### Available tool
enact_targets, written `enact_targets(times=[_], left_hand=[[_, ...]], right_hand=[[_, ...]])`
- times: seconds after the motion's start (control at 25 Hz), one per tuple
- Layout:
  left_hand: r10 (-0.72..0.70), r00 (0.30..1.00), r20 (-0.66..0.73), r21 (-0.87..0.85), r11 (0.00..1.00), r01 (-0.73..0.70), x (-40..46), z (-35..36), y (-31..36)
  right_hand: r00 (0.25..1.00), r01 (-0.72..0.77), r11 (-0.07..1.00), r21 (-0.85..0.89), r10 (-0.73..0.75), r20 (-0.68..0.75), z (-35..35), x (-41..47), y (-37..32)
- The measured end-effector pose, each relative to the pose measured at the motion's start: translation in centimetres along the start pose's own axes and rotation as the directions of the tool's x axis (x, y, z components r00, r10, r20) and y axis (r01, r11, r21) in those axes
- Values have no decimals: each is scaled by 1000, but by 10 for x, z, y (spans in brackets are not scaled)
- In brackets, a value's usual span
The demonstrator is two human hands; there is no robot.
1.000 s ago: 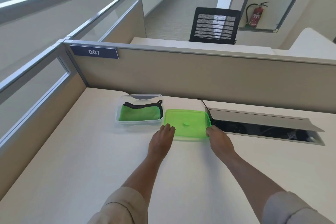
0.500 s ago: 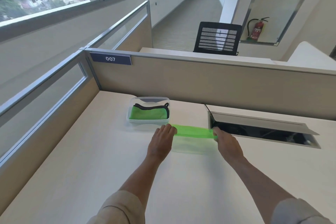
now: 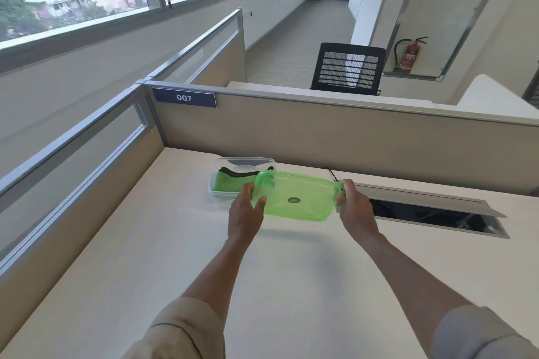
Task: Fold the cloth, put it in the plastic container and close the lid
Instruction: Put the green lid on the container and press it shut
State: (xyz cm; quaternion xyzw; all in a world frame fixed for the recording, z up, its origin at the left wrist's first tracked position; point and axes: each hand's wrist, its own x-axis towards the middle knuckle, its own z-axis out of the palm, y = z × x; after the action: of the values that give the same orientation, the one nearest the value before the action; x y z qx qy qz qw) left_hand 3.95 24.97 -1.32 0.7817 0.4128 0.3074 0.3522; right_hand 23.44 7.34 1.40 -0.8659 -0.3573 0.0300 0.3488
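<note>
A clear plastic container (image 3: 218, 162) stands on the desk with a folded green cloth (image 3: 225, 183) with black trim inside it. The translucent green lid (image 3: 297, 198) is held in the air, tilted so its underside faces me, its left end overlapping the container's right side. My left hand (image 3: 245, 213) grips the lid's left edge. My right hand (image 3: 351, 203) grips its right edge.
An open cable tray (image 3: 431, 210) with a raised grey flap is sunk into the desk (image 3: 291, 285) to the right of my hands. Beige partition walls (image 3: 350, 140) close the desk at the back and left. A black chair (image 3: 347, 68) stands beyond the partition.
Both hands lifted the green lid off the desk, turned it over and carried it left toward the container. The camera tilted upward.
</note>
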Motion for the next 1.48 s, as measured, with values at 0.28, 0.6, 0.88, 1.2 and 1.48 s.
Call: enact_targets(times=[0.28, 0.6, 0.88, 1.2, 1.48], left_hand=[[-146, 987, -72, -27, 989, 145, 27, -37, -24], [-191, 979, -72, 85, 977, 197, 69, -68, -56], [-211, 976, -61, 325, 920, 219, 110, -67, -64], [-263, 964, -40, 429, 867, 254, 127, -50, -72], [-269, 963, -26, 407, 877, 256, 132, -41, -77]], right_hand=[[992, -88, 954, 286, 109, -59, 38, 24, -57], [983, -149, 928, 340, 102, 154, 91, 47, -90], [966, -151, 974, 171, 109, 235, 128, 79, -101], [965, -130, 991, -14, 130, 228, 155, 107, -100], [967, -66, 991, -113, 92, 238, 164, 111, -97]])
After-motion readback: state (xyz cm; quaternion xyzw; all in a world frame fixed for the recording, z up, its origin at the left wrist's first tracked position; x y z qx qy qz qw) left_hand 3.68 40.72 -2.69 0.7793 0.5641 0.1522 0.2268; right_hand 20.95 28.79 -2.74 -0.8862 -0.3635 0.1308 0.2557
